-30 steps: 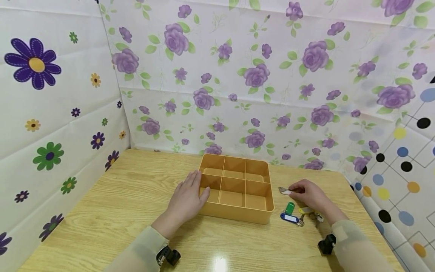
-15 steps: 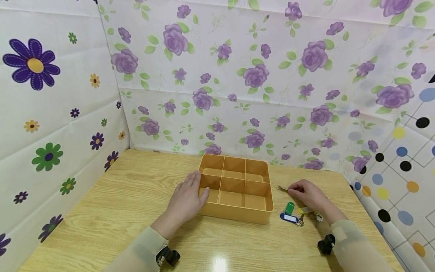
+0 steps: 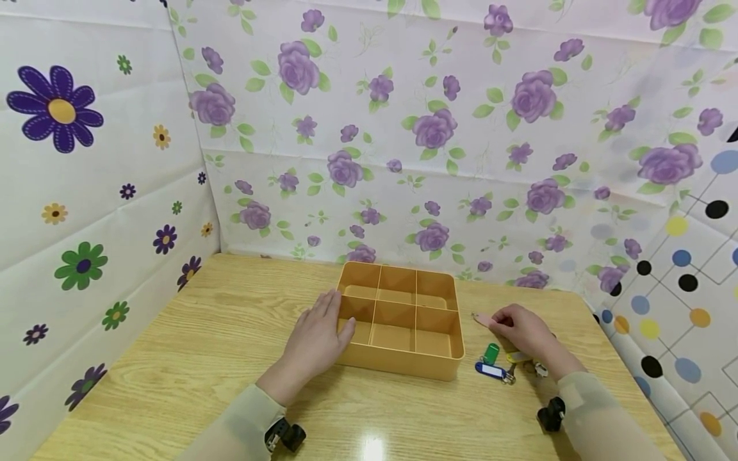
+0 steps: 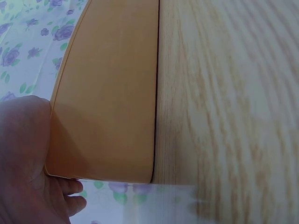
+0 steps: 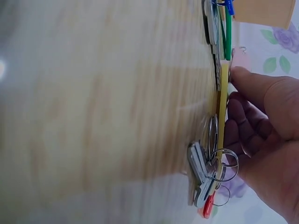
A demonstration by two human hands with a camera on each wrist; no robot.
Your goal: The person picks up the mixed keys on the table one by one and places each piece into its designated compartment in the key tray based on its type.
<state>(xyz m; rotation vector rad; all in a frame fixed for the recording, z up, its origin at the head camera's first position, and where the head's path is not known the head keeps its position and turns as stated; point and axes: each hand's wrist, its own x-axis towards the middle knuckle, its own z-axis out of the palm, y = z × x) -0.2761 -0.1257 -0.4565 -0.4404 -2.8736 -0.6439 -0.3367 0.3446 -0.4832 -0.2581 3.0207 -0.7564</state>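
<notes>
An orange-yellow box (image 3: pixel 398 363) with several compartments stands on the table. My left hand (image 3: pixel 316 330) rests against the box's left side, fingers stretched along the wall and thumb over the rim; in the left wrist view, the hand (image 4: pixel 28 158) touches the box's corner. Right of the box, my right hand (image 3: pixel 526 328) pinches a pink key tag (image 3: pixel 483 319) between thumb and fingers, with a small metal end pointing left. Close below that hand lie a green key tag (image 3: pixel 491 353), a blue key tag (image 3: pixel 491 370) and a yellow key tag (image 3: pixel 515 356), with keys and rings.
In the right wrist view, silver keys (image 5: pixel 198 170) and a red tag (image 5: pixel 209 205) lie by the yellow tag. A wood-grain table (image 3: pixel 230 333) carries everything. Floral cloth (image 3: pixel 380 153) hangs behind it, and patterned cloths stand at both sides.
The tag in my right hand has turned: its pale face shows at first, then its thin edge, now its pink face. The left hand and the box stay where they were.
</notes>
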